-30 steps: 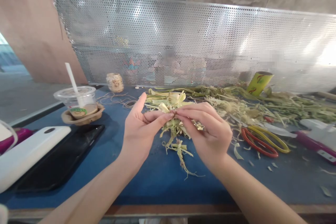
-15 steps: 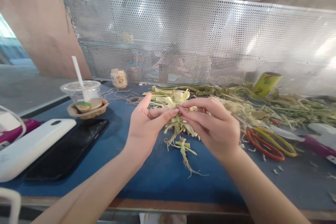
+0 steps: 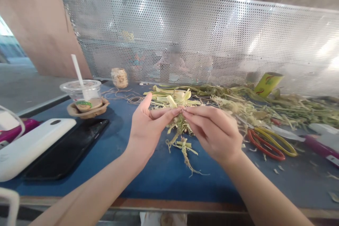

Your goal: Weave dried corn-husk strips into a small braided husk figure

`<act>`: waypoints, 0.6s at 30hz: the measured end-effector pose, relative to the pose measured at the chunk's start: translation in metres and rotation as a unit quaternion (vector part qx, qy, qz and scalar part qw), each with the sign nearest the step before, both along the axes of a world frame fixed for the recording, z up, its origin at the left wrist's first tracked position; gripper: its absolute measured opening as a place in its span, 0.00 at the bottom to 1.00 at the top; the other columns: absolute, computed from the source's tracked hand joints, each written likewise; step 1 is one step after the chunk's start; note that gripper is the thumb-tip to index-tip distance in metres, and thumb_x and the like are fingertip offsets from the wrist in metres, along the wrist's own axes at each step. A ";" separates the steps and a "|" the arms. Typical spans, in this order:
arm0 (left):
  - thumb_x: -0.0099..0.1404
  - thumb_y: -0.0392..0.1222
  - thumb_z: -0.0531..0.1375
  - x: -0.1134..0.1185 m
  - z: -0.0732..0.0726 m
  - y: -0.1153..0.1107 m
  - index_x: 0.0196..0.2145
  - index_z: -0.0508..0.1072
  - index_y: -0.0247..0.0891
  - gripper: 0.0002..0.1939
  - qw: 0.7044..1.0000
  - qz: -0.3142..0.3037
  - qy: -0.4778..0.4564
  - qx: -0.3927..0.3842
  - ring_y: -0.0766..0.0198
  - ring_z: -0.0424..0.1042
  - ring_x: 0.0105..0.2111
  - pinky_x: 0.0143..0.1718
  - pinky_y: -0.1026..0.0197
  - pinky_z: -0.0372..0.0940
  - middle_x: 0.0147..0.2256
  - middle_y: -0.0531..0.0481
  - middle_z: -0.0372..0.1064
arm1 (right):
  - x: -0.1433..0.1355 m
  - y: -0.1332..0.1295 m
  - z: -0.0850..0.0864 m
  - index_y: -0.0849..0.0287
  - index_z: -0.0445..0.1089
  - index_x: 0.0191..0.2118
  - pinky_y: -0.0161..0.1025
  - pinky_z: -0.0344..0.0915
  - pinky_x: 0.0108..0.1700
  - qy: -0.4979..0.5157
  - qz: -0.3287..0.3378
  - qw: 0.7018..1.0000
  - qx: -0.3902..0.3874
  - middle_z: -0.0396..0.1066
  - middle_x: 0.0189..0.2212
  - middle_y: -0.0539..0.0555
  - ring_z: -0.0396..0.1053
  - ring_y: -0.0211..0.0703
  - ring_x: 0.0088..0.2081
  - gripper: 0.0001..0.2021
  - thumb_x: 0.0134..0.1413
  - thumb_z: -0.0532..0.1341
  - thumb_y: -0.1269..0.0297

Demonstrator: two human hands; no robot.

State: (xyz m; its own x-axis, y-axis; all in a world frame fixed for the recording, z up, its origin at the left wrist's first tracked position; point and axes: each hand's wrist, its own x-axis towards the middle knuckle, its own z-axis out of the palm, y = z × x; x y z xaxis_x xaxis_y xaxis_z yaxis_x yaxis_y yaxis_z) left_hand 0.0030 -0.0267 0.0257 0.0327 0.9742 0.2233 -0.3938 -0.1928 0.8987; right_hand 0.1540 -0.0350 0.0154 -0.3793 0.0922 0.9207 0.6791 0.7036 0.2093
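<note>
My left hand (image 3: 148,127) has its thumb and index finger pinched at the middle of the view, with the thumb tip beside the fingertips of my right hand (image 3: 215,130). Both pinches meet over a pile of pale green plant stalks (image 3: 182,95). Whatever lies between the fingertips is too small to make out. Just below the hands, a stringy root piece (image 3: 186,155) rests on the blue table mat (image 3: 169,183).
A plastic cup (image 3: 86,93) with a straw, a black phone (image 3: 69,152) and a white device (image 3: 37,144) are at the left. Red and yellow scissors handles (image 3: 267,144), a purple-handled knife (image 3: 320,148) and more stalks (image 3: 299,111) lie right. Behind stands a perforated metal screen (image 3: 185,35).
My right hand's fingers have drawn closer together and sit slightly lower. My left hand has hardly moved, still pinching at the same spot.
</note>
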 end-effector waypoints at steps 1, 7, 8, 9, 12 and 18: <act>0.49 0.35 0.68 0.000 0.000 0.000 0.64 0.31 0.29 0.58 1.000 0.003 -0.001 0.002 0.65 0.75 0.30 0.43 0.61 0.66 0.23 0.56 0.77 | -0.002 -0.001 0.000 0.55 0.72 0.39 0.36 0.72 0.38 0.014 0.004 1.000 -0.009 0.75 0.37 0.52 0.74 0.39 0.36 0.11 0.52 0.59 0.76; 0.48 0.36 0.68 0.000 -0.001 0.002 0.64 0.31 0.30 0.59 1.000 0.007 -0.004 0.001 0.61 0.76 0.35 0.47 0.56 0.65 0.23 0.56 0.77 | -0.006 -0.002 0.001 0.54 0.73 0.36 0.37 0.72 0.36 0.072 0.006 0.997 -0.032 0.74 0.36 0.53 0.73 0.39 0.35 0.11 0.51 0.59 0.78; 0.48 0.37 0.68 0.000 -0.001 0.002 0.64 0.30 0.29 0.59 1.000 0.005 -0.004 0.003 0.61 0.76 0.36 0.47 0.56 0.65 0.24 0.55 0.77 | -0.006 -0.002 0.002 0.54 0.73 0.36 0.36 0.72 0.35 0.072 0.006 0.997 -0.028 0.74 0.35 0.53 0.73 0.39 0.34 0.12 0.51 0.59 0.78; 0.49 0.37 0.68 0.000 -0.001 0.002 0.64 0.30 0.29 0.59 1.000 0.002 -0.005 0.005 0.61 0.75 0.37 0.48 0.56 0.64 0.24 0.55 0.77 | -0.006 -0.003 0.002 0.54 0.73 0.37 0.37 0.72 0.36 0.068 0.007 0.997 -0.024 0.74 0.35 0.53 0.73 0.39 0.34 0.12 0.51 0.59 0.78; 0.50 0.37 0.68 -0.001 -0.002 0.001 0.64 0.29 0.31 0.58 1.000 -0.005 -0.006 0.017 0.62 0.75 0.38 0.50 0.56 0.63 0.26 0.55 0.78 | -0.007 -0.004 0.001 0.54 0.73 0.38 0.38 0.72 0.37 0.067 0.011 0.998 -0.012 0.75 0.34 0.53 0.73 0.41 0.34 0.13 0.51 0.59 0.79; 0.51 0.36 0.67 -0.002 -0.001 -0.002 0.64 0.29 0.31 0.57 0.999 -0.003 -0.011 0.031 0.62 0.76 0.37 0.51 0.56 0.63 0.24 0.57 0.77 | -0.012 -0.003 -0.002 0.54 0.71 0.41 0.39 0.73 0.36 0.112 0.051 0.992 -0.023 0.76 0.35 0.52 0.74 0.41 0.35 0.15 0.49 0.61 0.79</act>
State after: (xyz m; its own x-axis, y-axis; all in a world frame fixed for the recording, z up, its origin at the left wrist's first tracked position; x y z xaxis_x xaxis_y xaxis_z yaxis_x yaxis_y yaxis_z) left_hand 0.0006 -0.0282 0.0247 0.0322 0.9585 0.2832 -0.4149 -0.2450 0.8763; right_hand 0.1419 -0.0378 0.0137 -0.1760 0.1085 0.9784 0.6302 0.7759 0.0273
